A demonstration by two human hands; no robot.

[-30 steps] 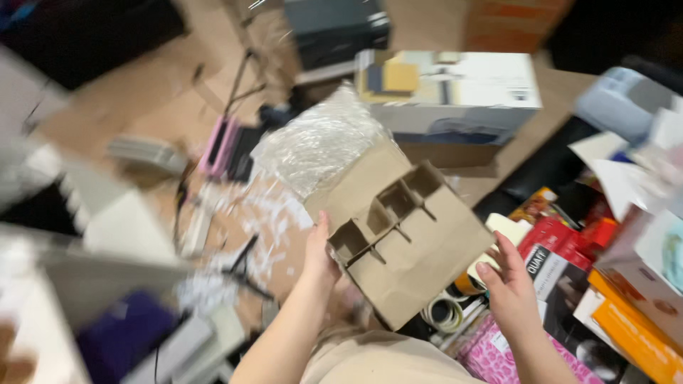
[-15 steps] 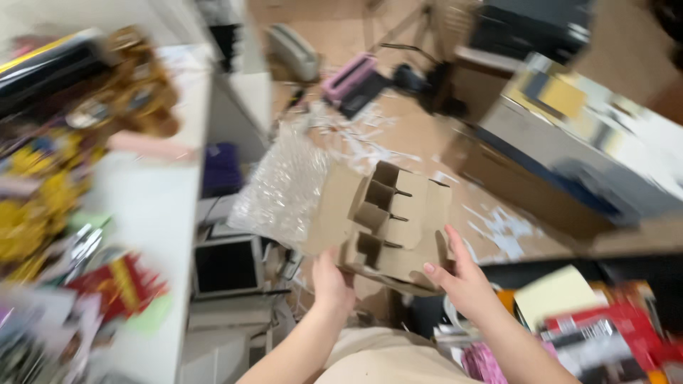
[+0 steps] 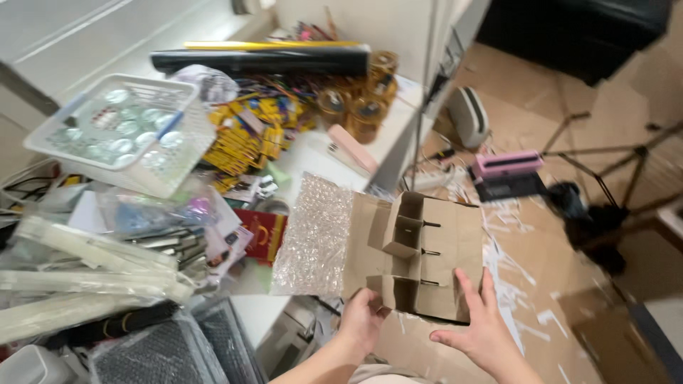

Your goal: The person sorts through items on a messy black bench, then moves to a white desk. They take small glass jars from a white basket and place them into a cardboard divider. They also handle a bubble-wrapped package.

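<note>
Together, the left hand [image 3: 364, 321] pinches the bottom edge and the right hand [image 3: 478, 328] spreads flat on the cardboard divider [image 3: 416, 257], steadying it and its bubble wrap [image 3: 313, 238] above the cluttered desk [image 3: 313, 153].

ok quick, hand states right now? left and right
Left hand: closed on the lower edge of the cardboard divider insert.
Right hand: fingers spread flat against the same insert's lower right corner, supporting it.
</note>
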